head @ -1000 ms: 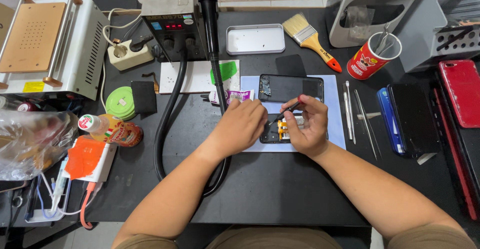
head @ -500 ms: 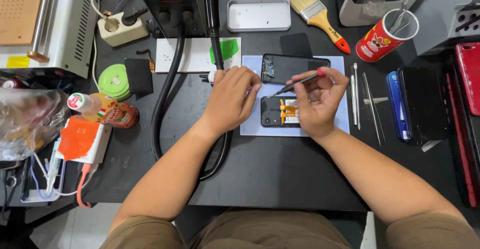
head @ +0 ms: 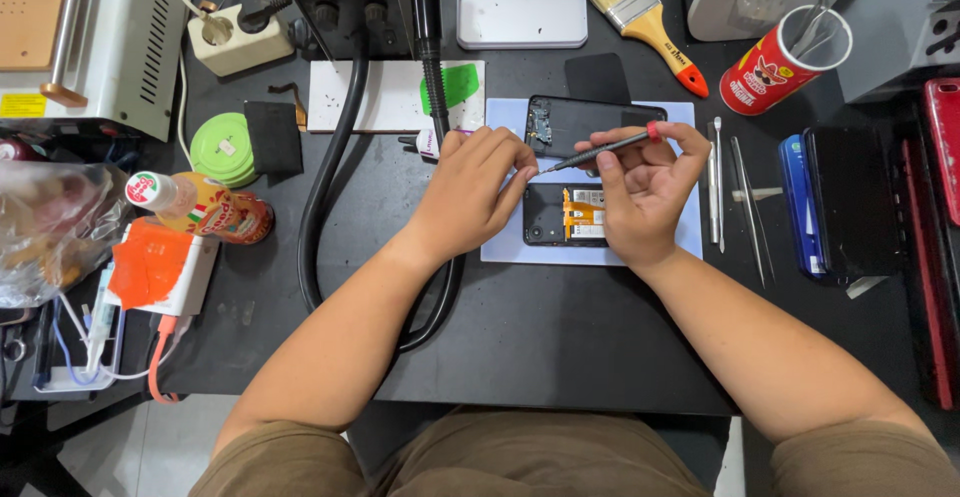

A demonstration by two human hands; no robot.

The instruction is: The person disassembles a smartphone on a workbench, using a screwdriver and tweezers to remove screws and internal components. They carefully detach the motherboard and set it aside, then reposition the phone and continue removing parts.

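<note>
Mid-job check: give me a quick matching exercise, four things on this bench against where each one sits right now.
Things:
1 screwdriver
2 paintbrush
3 opened phone
4 red can

Places:
A on the pale blue mat, partly under both hands
B held in the right hand, tip by the left hand fingers
C far right of the mat, tweezers standing in it
D lying beside the white tray

Pairs: 1-B, 2-D, 3-A, 4-C

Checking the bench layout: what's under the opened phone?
A pale blue mat lies under the opened phone and the back cover. Both hands, left and right, hide the mat's middle.
</note>
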